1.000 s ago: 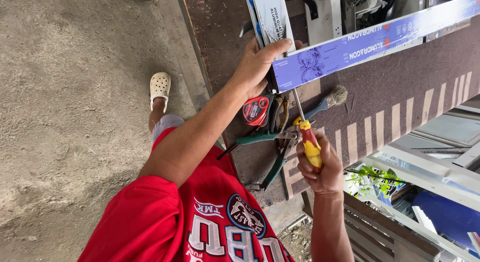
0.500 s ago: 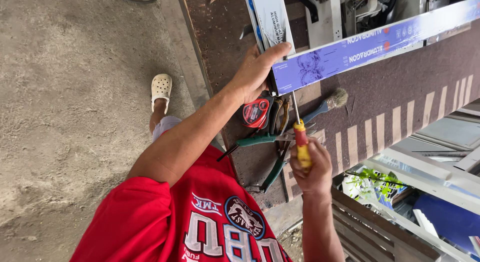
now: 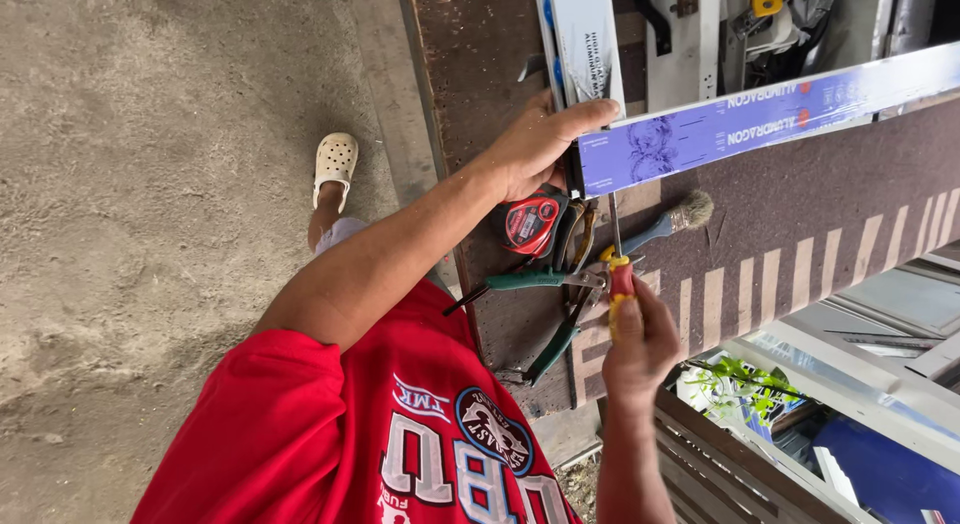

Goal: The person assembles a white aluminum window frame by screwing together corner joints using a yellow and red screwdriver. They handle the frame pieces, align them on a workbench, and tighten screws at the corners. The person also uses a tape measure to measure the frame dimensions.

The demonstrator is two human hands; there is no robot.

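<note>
Shifting slightly lower versus the earlier frame: right hand (image 3: 640, 339), fist wrapped around red-and-yellow screwdriver (image 3: 620, 284), tip pointing up at end of blue-filmed aluminium profile (image 3: 740, 129). Going left to right: left hand (image 3: 540, 144) spread, pressing profile end onto brown workbench (image 3: 800, 214); red tape measure (image 3: 530, 224), green-handled pliers (image 3: 530, 280), paintbrush (image 3: 670, 222) lying beside. Likely steadying for work at profile end.
</note>
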